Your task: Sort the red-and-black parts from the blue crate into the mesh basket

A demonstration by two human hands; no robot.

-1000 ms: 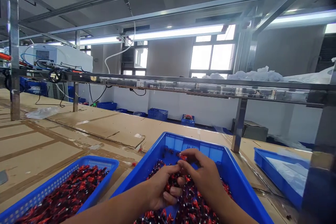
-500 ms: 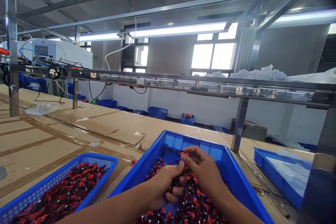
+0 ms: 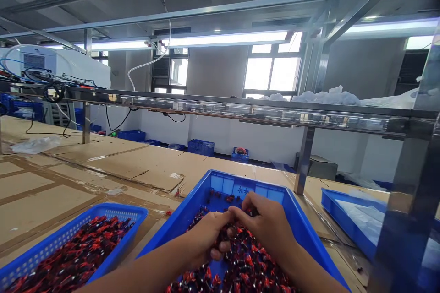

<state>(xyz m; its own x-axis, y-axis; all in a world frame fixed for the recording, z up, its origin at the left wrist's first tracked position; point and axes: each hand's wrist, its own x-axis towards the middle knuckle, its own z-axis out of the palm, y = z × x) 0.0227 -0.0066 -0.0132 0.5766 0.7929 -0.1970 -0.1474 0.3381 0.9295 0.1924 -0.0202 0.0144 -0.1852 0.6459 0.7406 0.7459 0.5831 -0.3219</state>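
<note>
Small red-and-black pieces (image 3: 237,265), their exact kind too small to tell, lie heaped in a blue plastic crate (image 3: 227,182) on the bench (image 3: 137,165). The left hand (image 3: 206,242) and right hand (image 3: 264,226) are together above the heap, touching at the fingers and curled closed on a few pieces, which are partly hidden by the fingers (image 3: 216,254). Front left, a blue mesh basket (image 3: 113,211) holds similar pieces. Front right, a blue tray (image 3: 340,206) holds white sheet material. The bench is covered in flattened cardboard (image 3: 103,169). A steel frame upright (image 3: 304,160) rises from it and carries a long glass-fronted rail (image 3: 261,112), with white plastic wrap (image 3: 326,97) heaped behind. Further off stand blue crates (image 3: 201,147) along the wall, a white machine (image 3: 58,66) with tubing at left, and windows (image 3: 273,68) beneath fluorescent lamps (image 3: 223,39).
</note>
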